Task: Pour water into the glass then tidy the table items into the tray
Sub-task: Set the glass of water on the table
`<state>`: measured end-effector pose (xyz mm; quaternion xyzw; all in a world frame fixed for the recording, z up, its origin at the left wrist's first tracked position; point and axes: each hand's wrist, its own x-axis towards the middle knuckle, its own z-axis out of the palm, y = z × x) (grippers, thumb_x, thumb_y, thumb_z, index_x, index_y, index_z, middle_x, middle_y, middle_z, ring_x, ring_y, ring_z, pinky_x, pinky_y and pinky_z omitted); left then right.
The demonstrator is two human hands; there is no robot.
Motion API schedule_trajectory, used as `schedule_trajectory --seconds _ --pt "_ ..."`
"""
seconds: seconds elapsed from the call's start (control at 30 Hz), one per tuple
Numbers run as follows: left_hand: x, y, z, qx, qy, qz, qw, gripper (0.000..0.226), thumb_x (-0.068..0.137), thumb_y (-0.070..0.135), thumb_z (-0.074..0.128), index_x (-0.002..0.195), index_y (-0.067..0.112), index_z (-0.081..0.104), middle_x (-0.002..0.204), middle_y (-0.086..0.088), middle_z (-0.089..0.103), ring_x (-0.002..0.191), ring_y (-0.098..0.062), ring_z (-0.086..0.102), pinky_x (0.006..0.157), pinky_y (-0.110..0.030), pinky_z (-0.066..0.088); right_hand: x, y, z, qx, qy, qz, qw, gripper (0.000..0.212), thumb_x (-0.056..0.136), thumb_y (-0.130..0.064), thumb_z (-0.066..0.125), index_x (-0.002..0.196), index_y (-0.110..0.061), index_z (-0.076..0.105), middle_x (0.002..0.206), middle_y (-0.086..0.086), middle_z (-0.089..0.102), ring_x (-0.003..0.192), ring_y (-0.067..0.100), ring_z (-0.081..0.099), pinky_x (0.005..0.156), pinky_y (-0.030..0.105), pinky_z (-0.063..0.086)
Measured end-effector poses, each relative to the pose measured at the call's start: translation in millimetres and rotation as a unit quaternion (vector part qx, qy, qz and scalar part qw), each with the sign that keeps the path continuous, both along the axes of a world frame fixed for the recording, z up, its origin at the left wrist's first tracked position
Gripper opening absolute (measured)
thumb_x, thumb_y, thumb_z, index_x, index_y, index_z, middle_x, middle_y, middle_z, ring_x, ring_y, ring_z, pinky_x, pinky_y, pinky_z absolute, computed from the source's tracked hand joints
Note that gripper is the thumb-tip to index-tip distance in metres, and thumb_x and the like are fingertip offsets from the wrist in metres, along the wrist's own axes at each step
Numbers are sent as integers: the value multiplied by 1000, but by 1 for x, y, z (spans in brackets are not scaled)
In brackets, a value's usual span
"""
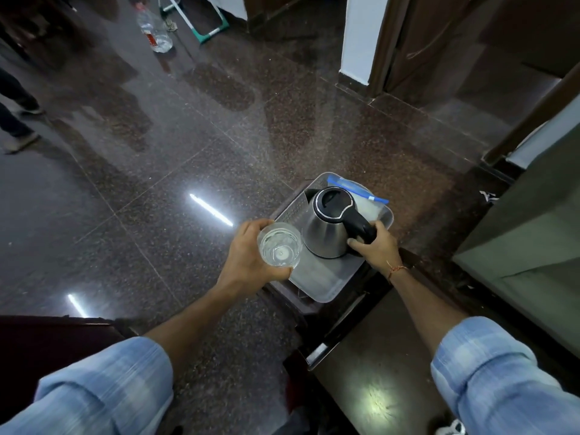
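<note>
My left hand (248,259) is wrapped around the clear ribbed drinking glass (280,245), which holds water and hangs at the left rim of the translucent grey plastic tray (323,284). My right hand (375,246) is clamped on the black handle of the steel kettle (329,224) standing inside that tray. A knock against the rim or kettle could slop water.

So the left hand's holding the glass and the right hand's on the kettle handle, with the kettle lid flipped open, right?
Not quite: the kettle lid is closed, as the head view shows. The rest holds: the left hand holds the glass, and the right hand grips the kettle's handle.
</note>
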<state>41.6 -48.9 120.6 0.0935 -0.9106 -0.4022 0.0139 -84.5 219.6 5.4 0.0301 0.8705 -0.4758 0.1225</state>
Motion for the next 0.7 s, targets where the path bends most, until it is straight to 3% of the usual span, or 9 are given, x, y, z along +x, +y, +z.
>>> schedule_trajectory --seconds 0.1,0.2,0.27,0.33,0.47,0.6,0.7 --pt "-2 6 3 -3 6 -19 1000 93 41 45 84 125 25 49 118 10 51 104 -2 50 81 -2 37 3 8 21 -16 5 8 1000 62 63 -37 85 116 -23 55 105 -6 61 94 7 59 76 16 42" --pt "-11 15 11 -14 12 -43 999 90 42 39 88 122 27 51 118 10 52 104 -4 51 81 -7 38 7 26 55 -11 50 1 999 66 64 -29 87 121 -18 54 115 1 60 105 13 57 88 21 43" --pt "-15 27 22 -18 25 -64 997 86 42 34 90 119 29 52 116 11 53 102 -4 52 82 -11 40 15 42 81 1 86 -13 996 68 64 -28 87 122 -17 54 117 1 60 105 12 58 89 21 42" --pt "-20 37 28 -23 34 -82 996 84 42 33 91 118 29 54 113 12 51 98 -2 51 80 -6 36 22 55 105 9 102 -13 995 71 65 -31 86 126 -16 54 119 0 59 107 12 57 90 21 42" --pt "-29 70 40 2 48 -122 991 82 40 42 88 113 39 50 112 16 48 96 8 44 76 -2 34 47 93 148 26 142 -36 989 70 68 -32 85 128 -16 52 124 3 56 111 13 54 94 22 42" --pt "-35 125 47 13 62 -186 981 87 39 50 83 118 31 51 116 13 49 103 1 45 83 -8 31 83 149 175 7 141 -92 986 69 70 -38 82 128 -21 49 126 0 54 113 13 52 96 27 43" --pt "-31 172 50 27 69 -229 971 87 39 47 85 119 30 52 117 12 50 104 2 45 86 -7 31 116 198 186 -11 137 -148 979 65 69 -44 80 125 -30 49 125 -6 55 115 11 51 90 18 39"
